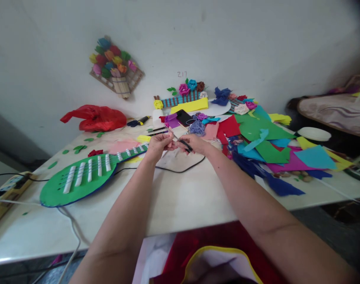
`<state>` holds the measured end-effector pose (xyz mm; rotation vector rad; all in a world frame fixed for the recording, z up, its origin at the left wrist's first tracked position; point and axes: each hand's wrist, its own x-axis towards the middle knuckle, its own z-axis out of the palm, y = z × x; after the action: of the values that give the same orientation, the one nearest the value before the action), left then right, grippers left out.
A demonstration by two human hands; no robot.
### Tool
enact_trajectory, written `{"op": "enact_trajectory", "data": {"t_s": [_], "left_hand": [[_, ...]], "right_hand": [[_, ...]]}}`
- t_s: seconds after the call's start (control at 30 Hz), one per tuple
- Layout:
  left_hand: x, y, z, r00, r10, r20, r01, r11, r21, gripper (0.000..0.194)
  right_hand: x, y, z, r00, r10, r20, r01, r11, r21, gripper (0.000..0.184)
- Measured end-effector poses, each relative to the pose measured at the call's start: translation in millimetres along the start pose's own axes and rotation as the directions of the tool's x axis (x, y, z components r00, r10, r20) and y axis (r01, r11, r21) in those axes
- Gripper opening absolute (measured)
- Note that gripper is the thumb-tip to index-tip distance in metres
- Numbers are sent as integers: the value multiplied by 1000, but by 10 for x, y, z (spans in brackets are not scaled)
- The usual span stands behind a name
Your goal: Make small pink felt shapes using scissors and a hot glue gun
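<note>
Over the middle of the table, my right hand [194, 142] is closed around the dark handles of a pair of scissors [185, 146]. Their blades point up and to the left, toward my other hand. Between the fingers of my left hand [159, 145] is a small piece of pink paper [170, 138], touching or very near the blades; which of the two I cannot tell. Left of my hands lies a green pipa-shaped craft [88, 179] with white rolled strips across it and a blue edge.
Coloured paper sheets [265, 126] are heaped on the right. A red plastic bag [98, 118] lies at the back left, near pliers-like tools [138, 121]. A phone [184, 117] and blue yarn [196, 128] lie behind my hands. A black cable [180, 171] crosses the table; a power strip [11, 193] sits left.
</note>
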<state>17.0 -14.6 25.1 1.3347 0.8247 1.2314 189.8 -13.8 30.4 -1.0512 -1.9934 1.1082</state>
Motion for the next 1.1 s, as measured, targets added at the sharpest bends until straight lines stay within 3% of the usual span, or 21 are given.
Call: {"op": "enact_trajectory", "data": {"t_s": [0.4,0.6,0.8,1.1], "left_hand": [[11,-5,4,999,20,-27,-21,1000,-18,37],[11,-8,-19,1000,22,-16,-22,1000,-4,39],[1,0,-45,999,37,4,-37,999,-15,36],[9,-54,-119,998,65,-9,-66,996,-61,36]], "right_hand": [[-7,-13,22,999,1,-35,0,1000,6,12],[46,38,37,996,-80,-49,84,993,82,18],[-13,-63,52,999,-36,-34,41,988,150,17],[-39,-54,-22,994,-88,59,86,996,37,26]]}}
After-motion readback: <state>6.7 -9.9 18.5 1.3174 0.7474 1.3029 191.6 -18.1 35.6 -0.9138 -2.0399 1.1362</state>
